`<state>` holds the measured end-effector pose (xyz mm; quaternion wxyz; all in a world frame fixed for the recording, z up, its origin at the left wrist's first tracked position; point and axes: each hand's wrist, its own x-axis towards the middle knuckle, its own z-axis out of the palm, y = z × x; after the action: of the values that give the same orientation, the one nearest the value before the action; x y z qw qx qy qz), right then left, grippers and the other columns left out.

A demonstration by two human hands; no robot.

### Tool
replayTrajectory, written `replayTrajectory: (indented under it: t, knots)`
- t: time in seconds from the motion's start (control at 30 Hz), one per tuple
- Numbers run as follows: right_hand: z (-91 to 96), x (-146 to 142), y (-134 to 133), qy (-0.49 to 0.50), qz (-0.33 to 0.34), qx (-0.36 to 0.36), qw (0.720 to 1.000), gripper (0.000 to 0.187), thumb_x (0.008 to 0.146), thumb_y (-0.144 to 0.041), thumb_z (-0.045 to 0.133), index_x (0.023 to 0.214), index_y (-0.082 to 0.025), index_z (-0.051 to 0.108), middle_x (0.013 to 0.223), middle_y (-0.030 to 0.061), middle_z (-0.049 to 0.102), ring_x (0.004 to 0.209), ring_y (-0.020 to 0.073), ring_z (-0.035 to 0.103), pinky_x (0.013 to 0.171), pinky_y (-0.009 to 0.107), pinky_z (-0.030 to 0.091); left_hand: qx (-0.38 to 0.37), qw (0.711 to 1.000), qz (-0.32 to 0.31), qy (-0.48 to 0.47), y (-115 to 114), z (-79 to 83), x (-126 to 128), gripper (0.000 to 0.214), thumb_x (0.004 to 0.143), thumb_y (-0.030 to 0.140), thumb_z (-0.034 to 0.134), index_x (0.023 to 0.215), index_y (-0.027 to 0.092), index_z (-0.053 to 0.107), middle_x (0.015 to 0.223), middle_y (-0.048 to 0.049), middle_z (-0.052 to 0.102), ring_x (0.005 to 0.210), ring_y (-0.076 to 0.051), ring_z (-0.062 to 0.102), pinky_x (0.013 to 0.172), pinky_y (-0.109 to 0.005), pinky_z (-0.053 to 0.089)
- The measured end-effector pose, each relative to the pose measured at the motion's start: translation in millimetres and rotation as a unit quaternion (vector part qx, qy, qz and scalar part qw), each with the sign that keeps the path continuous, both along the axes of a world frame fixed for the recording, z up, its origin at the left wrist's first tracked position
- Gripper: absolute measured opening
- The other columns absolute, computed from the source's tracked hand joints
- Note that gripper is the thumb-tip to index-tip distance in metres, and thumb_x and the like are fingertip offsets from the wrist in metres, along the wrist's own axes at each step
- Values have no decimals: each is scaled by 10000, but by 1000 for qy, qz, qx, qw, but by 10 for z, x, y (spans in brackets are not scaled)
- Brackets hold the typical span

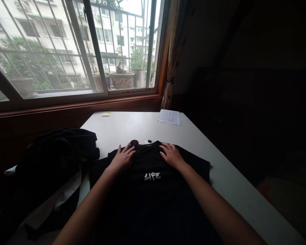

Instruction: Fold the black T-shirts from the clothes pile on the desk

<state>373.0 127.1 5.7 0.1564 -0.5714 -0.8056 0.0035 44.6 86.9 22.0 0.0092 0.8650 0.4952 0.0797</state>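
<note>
While reaching forward over the white table, rests the left hand, fingers spread, and the right hand, thumb apart, on either side of the collar of a black T-shirt laid flat. Has dark clothes heaped at left, papers near the far edge. Beyond the window, faces a patterned planter holding a gnarled stump, a smaller pot holding some greenery, and a grey container, contents hidden.
</note>
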Motion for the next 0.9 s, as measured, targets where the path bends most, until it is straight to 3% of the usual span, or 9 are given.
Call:
replayTrajectory:
  t: [0.1,0.23,0.4,0.57,0.77,0.9]
  knots:
    - [-5,-42,49,-14,34,-6,999,507,1003,-433,444,1467,-240,514,1550,77,466,1418,281,396,1195,478,299,-24,1000,-12,-7,49,-12,81,493,1006,279,410,1494,231,457,1613,-91,362,1528,-280,240,1234,-586,164]
    - [-36,-99,95,-24,75,-41,996,538,1028,-450,389,1504,-210,468,1603,78,397,1480,264,329,1227,490,236,-32,998,35,-39,156,-36,88,483,1029,448,418,1477,276,473,1606,-63,384,1498,-286,316,1214,-551,246]
    - [18,-65,222,4,62,-33,997,464,1026,-420,413,1436,-251,549,1519,58,507,1378,254,450,1169,429,341,-13,991,109,-71,319,34,-36,433,1046,360,371,1415,187,517,1461,-138,539,1370,-282,469,1140,-449,373]
    - [90,-24,511,16,10,-35,999,415,1008,-340,462,1387,-224,584,1395,106,580,1243,270,519,1088,422,400,-55,980,166,-95,516,154,-50,394,986,362,506,1323,172,576,1300,-159,620,1194,-287,591,1017,-402,461]
    - [117,-19,854,26,-26,-87,995,302,897,-375,664,1143,-207,713,1176,110,664,1135,273,570,1007,394,422,-178,959,189,-112,761,284,-28,283,829,372,685,1042,184,686,1026,-88,742,923,-245,696,745,-289,520]
    - [186,-16,1000,37,-11,-127,991,207,812,-374,762,919,-201,722,1043,78,702,1020,250,618,892,330,455,-195,957,175,-124,826,346,-35,188,783,340,708,897,196,669,946,-52,738,846,-222,685,686,-267,494]
